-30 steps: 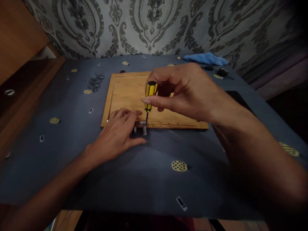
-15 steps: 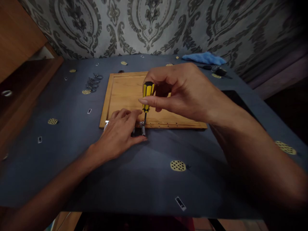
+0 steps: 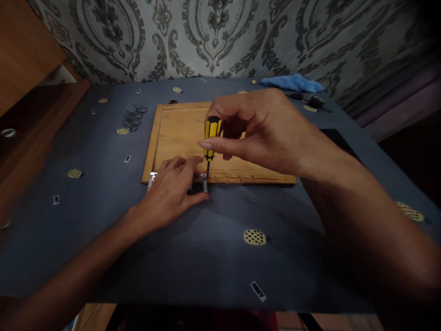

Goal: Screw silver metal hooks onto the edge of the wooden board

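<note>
My right hand [image 3: 257, 131] is closed round the yellow and black handle of a short screwdriver [image 3: 212, 133], held upright. Its shaft points down at a shiny metal fitting [image 3: 204, 181] on the near edge of a wooden panel [image 3: 182, 131]; the exact contact of the tip is too small to make out. Over that same edge lies my left hand [image 3: 172, 191], index finger and thumb bent round the fitting, the thumb at its lower end. A second metal fitting [image 3: 152, 178] shows left of the hand. Small dark holes run along the edge to the right.
Several dark metal loop-shaped pieces [image 3: 134, 118] lie left of the panel. At the back right are a blue cloth [image 3: 292, 82] and a black tool [image 3: 312, 100]. A black flat object [image 3: 341, 142] is partly behind my right forearm. Wooden furniture [image 3: 31, 59] stands at left.
Hardly anything differs. Both hands, the screwdriver and the panel keep their places, with only a very slight shift of the whole view.
</note>
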The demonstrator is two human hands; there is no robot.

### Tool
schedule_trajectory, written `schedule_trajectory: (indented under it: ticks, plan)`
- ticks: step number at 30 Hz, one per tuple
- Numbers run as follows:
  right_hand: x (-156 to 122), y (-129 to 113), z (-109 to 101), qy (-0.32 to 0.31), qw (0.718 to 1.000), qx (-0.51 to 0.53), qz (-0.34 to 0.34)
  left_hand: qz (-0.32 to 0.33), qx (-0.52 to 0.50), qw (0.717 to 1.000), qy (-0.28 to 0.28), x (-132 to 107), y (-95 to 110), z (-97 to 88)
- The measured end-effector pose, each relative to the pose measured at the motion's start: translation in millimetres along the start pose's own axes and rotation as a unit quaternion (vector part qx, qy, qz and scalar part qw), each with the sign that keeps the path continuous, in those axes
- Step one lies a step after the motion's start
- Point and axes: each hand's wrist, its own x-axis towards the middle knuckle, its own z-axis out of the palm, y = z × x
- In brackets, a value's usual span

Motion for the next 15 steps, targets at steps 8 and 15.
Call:
schedule_trajectory:
  ticks: [8, 15]
  plan:
    - [0.3, -1.2, 0.4, -0.005, 1.000, 0.012, 0.006, 0.033, 0.027, 0.999, -0.007, -4.7, -4.2, -4.2]
    - [0.1, -0.3, 0.0, -0.002, 1.000, 0.003, 0.000, 0.044, 0.041, 0.998, -0.023, -10.9, -14.9, -15.2]
